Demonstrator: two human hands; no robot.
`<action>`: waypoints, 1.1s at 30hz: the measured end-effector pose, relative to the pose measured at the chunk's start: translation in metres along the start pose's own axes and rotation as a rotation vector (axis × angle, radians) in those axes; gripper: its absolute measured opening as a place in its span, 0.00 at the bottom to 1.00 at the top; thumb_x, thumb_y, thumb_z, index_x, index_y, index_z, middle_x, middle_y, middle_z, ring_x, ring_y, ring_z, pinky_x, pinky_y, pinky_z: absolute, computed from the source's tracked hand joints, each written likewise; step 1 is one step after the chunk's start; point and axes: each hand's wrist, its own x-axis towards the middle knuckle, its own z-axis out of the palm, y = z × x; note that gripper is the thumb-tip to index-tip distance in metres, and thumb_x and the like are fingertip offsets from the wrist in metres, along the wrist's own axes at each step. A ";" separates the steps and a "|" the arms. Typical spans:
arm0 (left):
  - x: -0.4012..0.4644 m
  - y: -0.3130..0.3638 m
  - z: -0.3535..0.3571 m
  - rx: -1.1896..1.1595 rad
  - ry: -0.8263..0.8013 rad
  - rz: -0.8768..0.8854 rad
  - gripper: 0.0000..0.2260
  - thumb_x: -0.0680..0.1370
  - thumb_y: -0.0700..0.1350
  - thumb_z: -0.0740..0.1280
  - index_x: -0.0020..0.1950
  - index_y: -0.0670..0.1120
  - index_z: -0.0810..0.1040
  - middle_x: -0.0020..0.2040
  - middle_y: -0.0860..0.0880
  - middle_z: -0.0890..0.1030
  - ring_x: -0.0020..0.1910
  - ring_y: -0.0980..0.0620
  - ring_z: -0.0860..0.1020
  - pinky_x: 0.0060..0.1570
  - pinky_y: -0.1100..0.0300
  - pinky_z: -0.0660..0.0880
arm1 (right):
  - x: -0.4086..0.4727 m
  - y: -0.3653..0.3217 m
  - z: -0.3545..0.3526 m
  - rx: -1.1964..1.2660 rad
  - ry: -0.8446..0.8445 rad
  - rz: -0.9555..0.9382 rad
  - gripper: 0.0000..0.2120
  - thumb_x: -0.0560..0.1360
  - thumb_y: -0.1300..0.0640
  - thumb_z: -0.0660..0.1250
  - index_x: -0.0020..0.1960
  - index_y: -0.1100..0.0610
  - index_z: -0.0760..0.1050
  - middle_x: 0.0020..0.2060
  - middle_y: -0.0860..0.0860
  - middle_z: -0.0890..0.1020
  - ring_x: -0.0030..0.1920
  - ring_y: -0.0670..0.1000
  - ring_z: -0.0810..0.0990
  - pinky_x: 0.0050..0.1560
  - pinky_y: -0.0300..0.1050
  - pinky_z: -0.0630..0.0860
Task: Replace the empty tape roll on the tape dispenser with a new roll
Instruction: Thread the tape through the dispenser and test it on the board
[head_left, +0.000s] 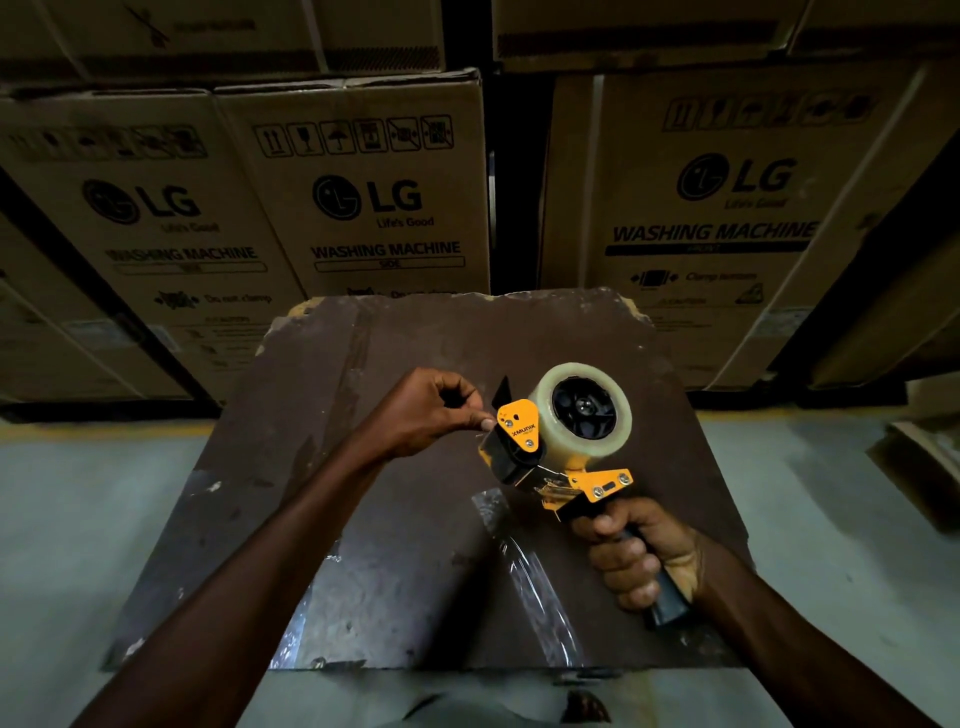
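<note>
Now our right hand (636, 553) grips the tape dispenser (545, 457) handle; left hand (431, 413) pinches, probably, the sticky, flimsy tape end beside the new roll (582, 410).

cardboard boxes (363, 208) "LG Life's Good WASHING MACHINE", tape dispenser (524, 441) "XMUNIX"

glossy clear tape roll (584, 410), orange painted metal dispenser (524, 441), scuffed matt brown board (395, 493), cardboard boxes (363, 197)
</note>
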 end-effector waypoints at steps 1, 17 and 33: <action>0.000 0.002 0.000 0.001 -0.017 0.007 0.04 0.71 0.38 0.76 0.40 0.42 0.82 0.31 0.58 0.83 0.32 0.64 0.79 0.33 0.73 0.73 | 0.000 0.000 -0.001 0.012 0.002 -0.001 0.03 0.75 0.58 0.63 0.42 0.54 0.72 0.27 0.47 0.74 0.25 0.44 0.73 0.30 0.39 0.70; -0.009 -0.006 0.016 0.009 0.026 0.067 0.10 0.79 0.39 0.68 0.47 0.56 0.81 0.43 0.59 0.83 0.40 0.67 0.80 0.42 0.71 0.76 | 0.004 0.003 -0.009 0.052 0.058 -0.035 0.03 0.75 0.60 0.62 0.42 0.55 0.71 0.27 0.49 0.75 0.25 0.47 0.75 0.30 0.39 0.70; 0.013 -0.051 0.031 -0.114 0.302 -0.073 0.08 0.79 0.38 0.67 0.52 0.50 0.81 0.45 0.52 0.83 0.45 0.53 0.81 0.45 0.56 0.80 | 0.020 0.009 -0.036 0.079 0.151 -0.072 0.05 0.73 0.61 0.66 0.40 0.55 0.71 0.24 0.48 0.71 0.22 0.46 0.70 0.28 0.39 0.65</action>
